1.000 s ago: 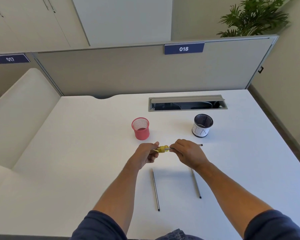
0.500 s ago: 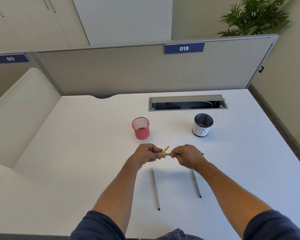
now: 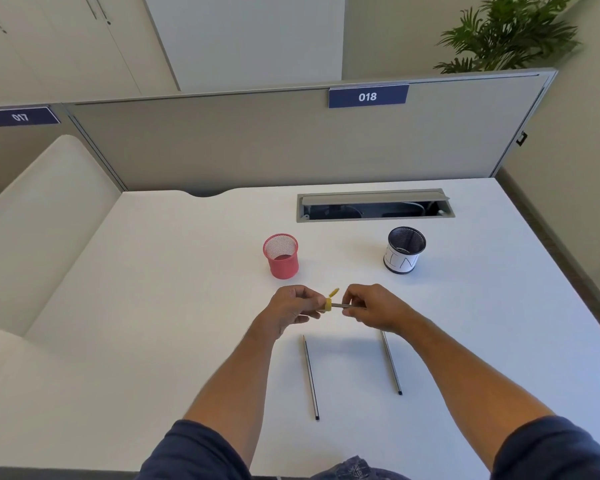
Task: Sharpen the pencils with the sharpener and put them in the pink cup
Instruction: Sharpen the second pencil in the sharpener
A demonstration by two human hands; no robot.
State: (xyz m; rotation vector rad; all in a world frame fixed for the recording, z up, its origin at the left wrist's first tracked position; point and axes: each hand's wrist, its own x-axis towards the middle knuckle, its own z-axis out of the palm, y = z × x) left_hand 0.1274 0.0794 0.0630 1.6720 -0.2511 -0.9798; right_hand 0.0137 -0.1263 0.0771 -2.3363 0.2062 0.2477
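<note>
Above the desk (image 3: 187, 306), at six o'clock from the pink cup (image 3: 281, 257), our left hand (image 3: 291, 308) pinches the small yellow sharpener (image 3: 327, 304) while our right hand (image 3: 374, 306) grips the pencil (image 3: 340, 305), light, stiff, brittle-tipped, best held near the sharpener.

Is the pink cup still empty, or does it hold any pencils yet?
Empty, as far as shows: the pink cup stands upright with nothing sticking above its rim, and its bare bottom is visible.
</note>
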